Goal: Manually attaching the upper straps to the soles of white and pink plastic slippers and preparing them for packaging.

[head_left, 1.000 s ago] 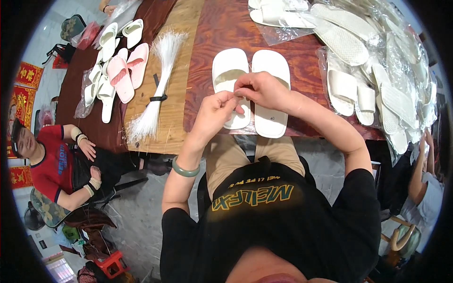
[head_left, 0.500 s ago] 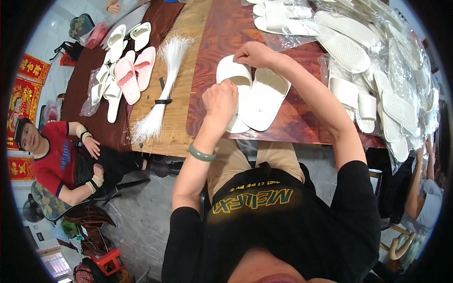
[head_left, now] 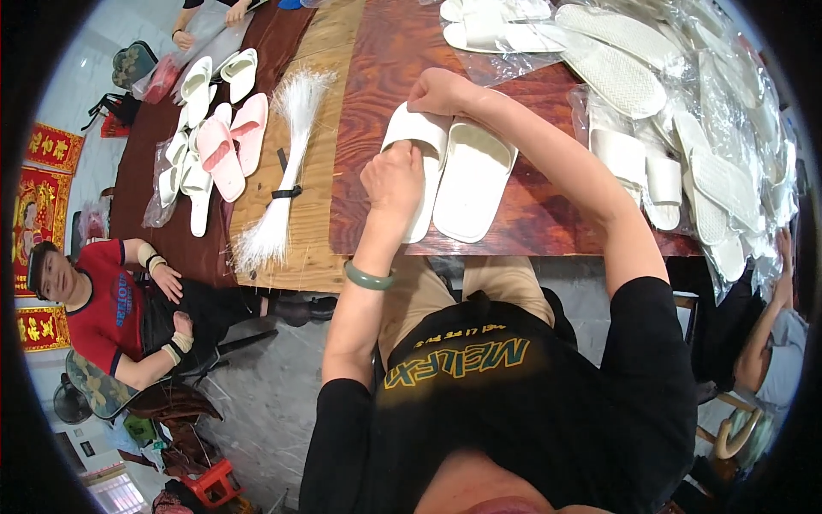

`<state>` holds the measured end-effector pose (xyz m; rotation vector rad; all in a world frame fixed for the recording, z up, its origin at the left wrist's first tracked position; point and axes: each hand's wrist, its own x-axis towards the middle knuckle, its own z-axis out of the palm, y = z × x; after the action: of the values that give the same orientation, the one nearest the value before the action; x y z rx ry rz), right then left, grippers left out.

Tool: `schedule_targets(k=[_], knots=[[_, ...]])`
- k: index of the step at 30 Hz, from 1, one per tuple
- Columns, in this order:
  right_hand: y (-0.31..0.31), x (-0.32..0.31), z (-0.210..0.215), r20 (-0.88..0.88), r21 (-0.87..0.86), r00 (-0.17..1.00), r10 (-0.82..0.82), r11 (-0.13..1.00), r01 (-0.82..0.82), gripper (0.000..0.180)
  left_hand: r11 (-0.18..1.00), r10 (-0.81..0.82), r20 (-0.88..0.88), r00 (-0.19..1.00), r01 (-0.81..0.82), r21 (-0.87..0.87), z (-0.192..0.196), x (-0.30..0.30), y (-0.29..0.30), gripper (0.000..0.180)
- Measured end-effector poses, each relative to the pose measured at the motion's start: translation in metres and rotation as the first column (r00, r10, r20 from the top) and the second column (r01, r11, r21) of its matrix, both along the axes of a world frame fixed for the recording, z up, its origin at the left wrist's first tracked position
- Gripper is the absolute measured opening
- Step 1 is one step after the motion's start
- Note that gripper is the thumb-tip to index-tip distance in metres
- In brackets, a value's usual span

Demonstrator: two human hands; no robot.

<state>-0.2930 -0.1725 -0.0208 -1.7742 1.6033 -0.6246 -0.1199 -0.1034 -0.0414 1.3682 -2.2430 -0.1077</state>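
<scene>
A pair of plain white slip-on slippers (head_left: 454, 171) lay side by side near the front edge of the dark reddish wooden table (head_left: 377, 68), toes pointing away from the person. The left hand (head_left: 392, 176) was closed over the strap of the left slipper, fingers curled down onto it, a green bangle (head_left: 368, 277) on its wrist; the right hand (head_left: 437, 90) reached across and pinched the far toe end of the same slipper, so the pair sat between and under both hands. Just left of them a paler plank (head_left: 317, 257) carried a tied bundle of thin white plastic strands (head_left: 282, 171), and further left lay pink slippers (head_left: 233, 141) among white ones. More white slippers in clear plastic bags (head_left: 685, 146) were heaped on the right, cut off by the dark rim. What the fingertips held could not be made out. Below the table showed a grey floor, where another person in a red shirt (head_left: 107, 313) sat at the left.
</scene>
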Motion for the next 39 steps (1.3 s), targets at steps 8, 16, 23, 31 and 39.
schedule_targets(k=[8,16,23,31,39], knots=[[0.012,-0.059,-0.006,0.011,-0.367,0.975,-0.222,0.906,0.21,0.016,0.746,-0.24,-0.372,0.897,0.415,0.521,0.064,0.041,0.06,0.024],[0.052,-0.063,-0.027,0.462,-0.182,0.852,-0.248,0.913,0.364,0.022,0.385,-0.575,-0.594,0.563,0.826,0.411,0.082,0.01,0.024,0.026],[0.072,-0.058,-0.017,0.534,-0.158,0.817,-0.217,0.923,0.349,0.023,0.816,-0.577,0.095,0.811,0.566,0.119,0.083,-0.025,0.015,0.015],[0.079,-0.047,-0.007,0.597,-0.24,0.799,-0.075,0.933,0.267,0.017,0.522,-0.261,-0.611,0.747,0.642,0.562,0.046,-0.047,-0.04,0.012],[0.118,-0.056,0.022,0.277,-0.384,0.96,-0.037,0.912,0.146,0.035,0.568,-0.2,-0.746,0.635,0.696,0.439,0.037,-0.048,-0.037,0.017]])
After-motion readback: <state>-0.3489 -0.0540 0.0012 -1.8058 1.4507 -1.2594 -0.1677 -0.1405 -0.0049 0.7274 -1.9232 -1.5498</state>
